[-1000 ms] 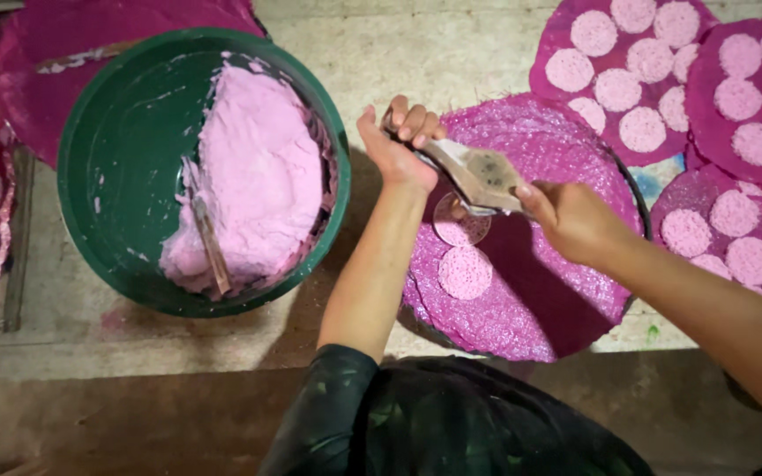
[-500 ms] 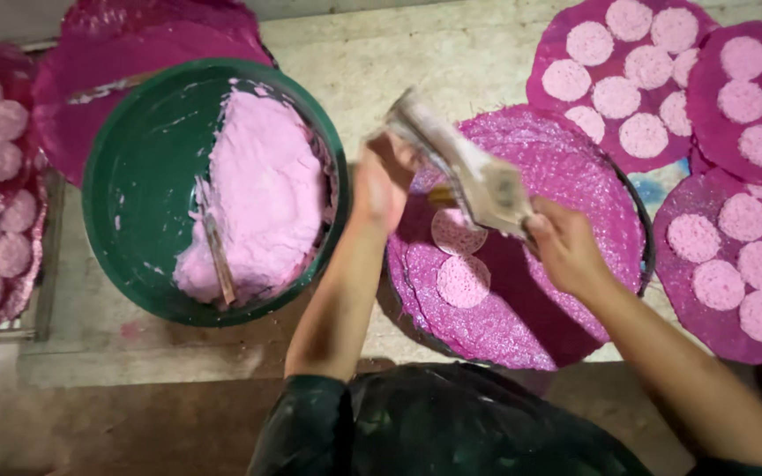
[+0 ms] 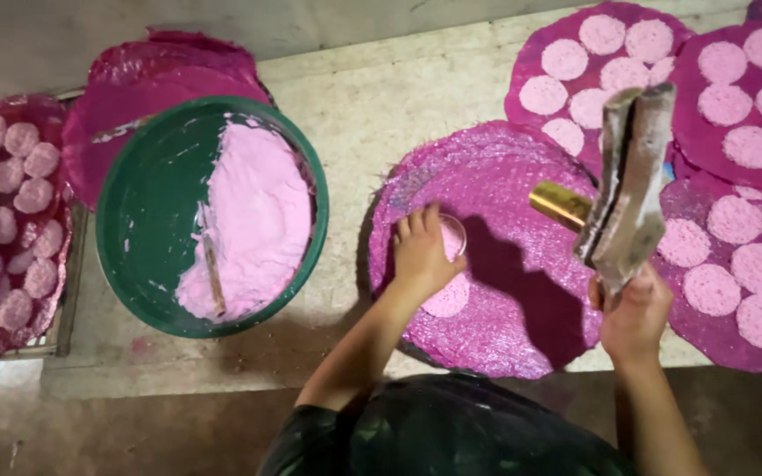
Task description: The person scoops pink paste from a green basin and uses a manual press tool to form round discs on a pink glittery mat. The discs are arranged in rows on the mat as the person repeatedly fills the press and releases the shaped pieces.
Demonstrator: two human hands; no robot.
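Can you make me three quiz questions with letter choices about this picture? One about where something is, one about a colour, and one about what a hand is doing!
1. Where is the pink paste?
A in the green basin
B on the floor
C in a bag

2. What colour is the round mat under the left hand?
A yellow
B magenta
C blue

3. What is the right hand doing?
A lying flat
B holding up a flat grey tool
C pointing

Answers: 1 A, the paste fills the basin's right side. 2 B, the mat is glittery magenta. 3 B, the fingers wrap the tool's lower end.

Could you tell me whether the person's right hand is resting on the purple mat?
No, the right hand is raised above the purple mat, gripping a flat paddle-like tool.
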